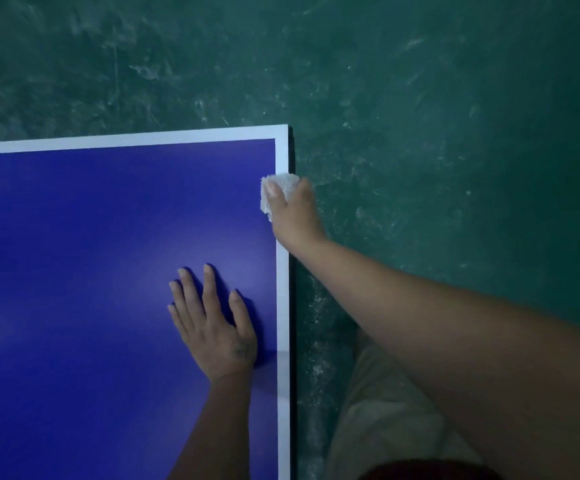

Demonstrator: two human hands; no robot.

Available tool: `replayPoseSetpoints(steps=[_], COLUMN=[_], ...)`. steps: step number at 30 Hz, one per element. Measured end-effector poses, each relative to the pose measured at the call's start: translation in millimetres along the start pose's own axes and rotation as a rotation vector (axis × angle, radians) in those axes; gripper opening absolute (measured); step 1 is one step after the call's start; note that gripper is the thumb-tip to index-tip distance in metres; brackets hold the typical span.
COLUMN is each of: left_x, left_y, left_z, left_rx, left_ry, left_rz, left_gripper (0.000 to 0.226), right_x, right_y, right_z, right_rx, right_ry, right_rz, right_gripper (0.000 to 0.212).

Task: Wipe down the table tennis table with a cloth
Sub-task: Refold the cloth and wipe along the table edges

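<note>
- The blue tabletop (73,271) fills the lower left of the view, with its far right corner showing and a white line (282,306) running along its far and right edges.
- The white cloth (283,183) sits bunched on the right edge of the tabletop, a little short of the far right corner, lying over the white line.
- The right hand (295,216) grips the cloth, its thumb pressed on top and its fingers curled over the tabletop's edge.
- The left hand (212,323) lies flat, palm down on the blue surface near the right edge, fingers straight and slightly spread, holding nothing.
- A scuffed green floor (454,133) lies beyond the tabletop, and a pale trouser leg (385,410) stands beside the right edge.
</note>
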State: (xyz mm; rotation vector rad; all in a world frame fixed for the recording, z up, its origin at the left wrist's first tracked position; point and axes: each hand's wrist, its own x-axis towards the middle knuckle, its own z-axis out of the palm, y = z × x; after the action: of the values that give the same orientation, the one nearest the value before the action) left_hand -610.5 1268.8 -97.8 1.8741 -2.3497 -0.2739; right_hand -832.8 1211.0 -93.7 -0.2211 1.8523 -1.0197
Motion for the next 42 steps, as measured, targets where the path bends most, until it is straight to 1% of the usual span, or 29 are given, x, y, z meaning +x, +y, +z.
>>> replayPoseSetpoints(steps=[1, 3, 4, 6, 9, 12, 14, 16, 18, 19, 21, 24, 26, 27, 28, 30, 32, 33, 34, 36, 38, 40, 42], left_x=[3, 22, 35, 71, 137, 198, 221, 229, 230, 230, 231, 233, 232, 231, 231, 231, 230, 230, 229, 229, 228, 228, 228], left_y=[4, 15, 21, 36, 53, 64, 71, 77, 80, 81, 83, 90, 93, 94, 94, 95, 97, 97, 97, 96, 94, 93, 94], left_z=[-1, -2, -3, -1, 7, 22, 29, 34, 36, 36, 33, 28, 26, 25, 24, 23, 23, 22, 22, 23, 25, 26, 27], left_rx=[-0.017, -0.056, -0.073, -0.119, -0.163, -0.122, -0.080, -0.022, -0.002, 0.005, 0.030, 0.055, 0.058, 0.063, 0.063, 0.066, 0.072, 0.070, 0.065, 0.058, 0.048, 0.055, 0.066], left_ry=[0.005, 0.010, 0.016, 0.048, 0.115, 0.138, 0.161, 0.201, 0.222, 0.219, 0.204, 0.165, 0.157, 0.157, 0.158, 0.155, 0.146, 0.148, 0.149, 0.156, 0.157, 0.166, 0.182], left_rz=[-0.026, -0.095, -0.138, -0.243, -0.447, -0.717, -0.822, -0.858, -0.869, -0.881, -0.909, -0.927, -0.937, -0.936, -0.941, -0.950, -0.951, -0.953, -0.952, -0.952, -0.947, -0.946, -0.934], left_gripper=[0.057, 0.055, 0.055, 0.056, 0.063, 0.070, 0.072, 0.072, 0.073, 0.074, 0.072, 0.069, 0.067, 0.067, 0.066, 0.066, 0.066, 0.066, 0.066, 0.067, 0.069, 0.071, 0.069], right_x=[-10, -41, -55, -67, -37, 31, 65, 67, 43, 31, 27, 60, 82, 88, 96, 113, 130, 139, 144, 148, 149, 150, 151], right_y=[4, 19, 28, 36, 16, -24, -43, -42, -27, -20, -16, -47, -66, -71, -75, -82, -90, -95, -99, -105, -113, -122, -130], right_z=[1, 4, 6, 10, 13, 5, -3, -6, -8, -9, -10, -11, -19, -26, -36, -60, -83, -88, -90, -81, -57, -21, 10], right_rx=[0.010, 0.039, 0.055, 0.059, 0.074, 0.098, 0.112, 0.100, 0.054, 0.044, 0.042, 0.053, -0.068, -0.161, -0.261, -0.447, -0.663, -0.784, -0.885, -0.993, -0.972, -0.941, -0.961], right_ry=[-0.015, -0.034, -0.038, -0.030, 0.013, 0.093, 0.102, 0.053, -0.004, -0.031, -0.072, -0.025, -0.031, -0.076, -0.170, -0.452, -0.746, -0.863, -0.931, -0.958, -0.934, -0.955, -0.947], right_rz=[-0.011, -0.026, -0.016, 0.029, 0.037, -0.018, -0.038, -0.036, -0.041, -0.043, 0.006, 0.095, 0.076, 0.026, -0.032, -0.096, -0.101, -0.118, -0.151, -0.234, -0.290, -0.304, -0.269], right_gripper=[0.056, 0.066, 0.071, 0.074, 0.065, 0.049, 0.045, 0.055, 0.067, 0.069, 0.068, 0.055, 0.047, 0.047, 0.048, 0.053, 0.062, 0.067, 0.068, 0.058, 0.050, 0.052, 0.060])
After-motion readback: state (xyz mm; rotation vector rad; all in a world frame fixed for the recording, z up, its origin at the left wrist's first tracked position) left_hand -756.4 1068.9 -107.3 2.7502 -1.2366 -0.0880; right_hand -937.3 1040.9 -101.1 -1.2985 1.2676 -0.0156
